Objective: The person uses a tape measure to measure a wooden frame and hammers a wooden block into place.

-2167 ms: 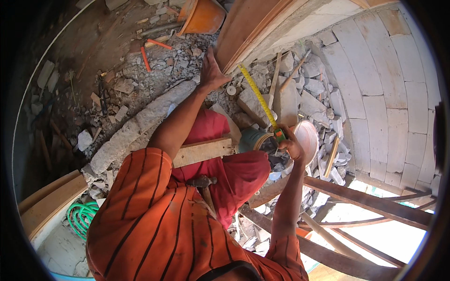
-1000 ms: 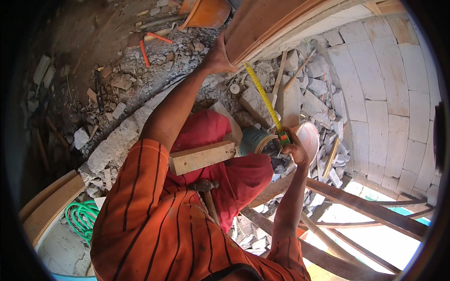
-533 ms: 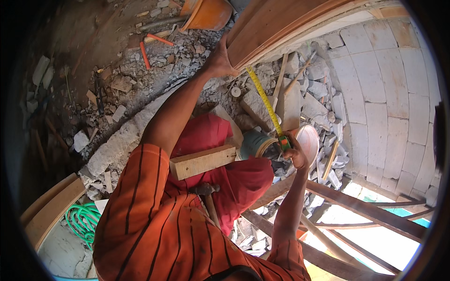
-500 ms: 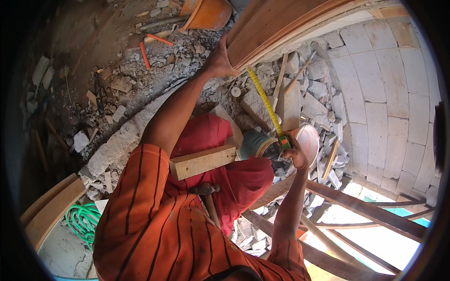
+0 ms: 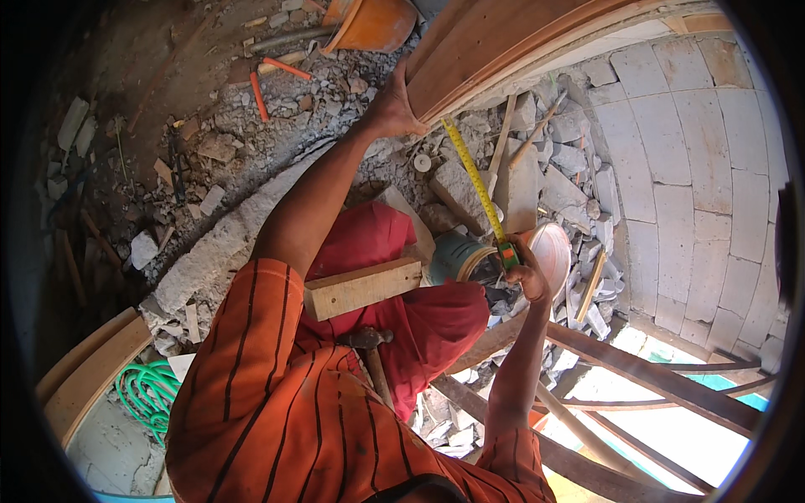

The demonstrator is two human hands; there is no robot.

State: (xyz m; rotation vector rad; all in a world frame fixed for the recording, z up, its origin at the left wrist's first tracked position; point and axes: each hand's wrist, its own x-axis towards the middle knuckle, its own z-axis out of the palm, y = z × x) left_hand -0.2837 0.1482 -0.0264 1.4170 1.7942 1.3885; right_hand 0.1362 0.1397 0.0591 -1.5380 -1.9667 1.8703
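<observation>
My left hand (image 5: pixel 392 111) is wrapped round the lower end of a brown wooden frame (image 5: pixel 495 50) at the top. From beside that end a yellow tape blade (image 5: pixel 474 176) runs down and right to the tape measure (image 5: pixel 508 254), a green and orange case. My right hand (image 5: pixel 528 272) is closed on the case. Across my red-clad thighs lies a short wooden block (image 5: pixel 362 289). Below it rests a hammer (image 5: pixel 366 339) with its handle pointing toward me. The left fingers behind the frame are partly hidden, as is the end of the blade.
Broken concrete and rubble (image 5: pixel 566 184) cover the ground around me. A blue-grey bucket (image 5: pixel 457 256) stands by my knee, an orange bucket (image 5: pixel 369 25) at the far side. Wooden beams (image 5: pixel 654 377) cross the lower right. A block wall (image 5: pixel 679 168) rises at right; a green hose (image 5: pixel 147 394) lies lower left.
</observation>
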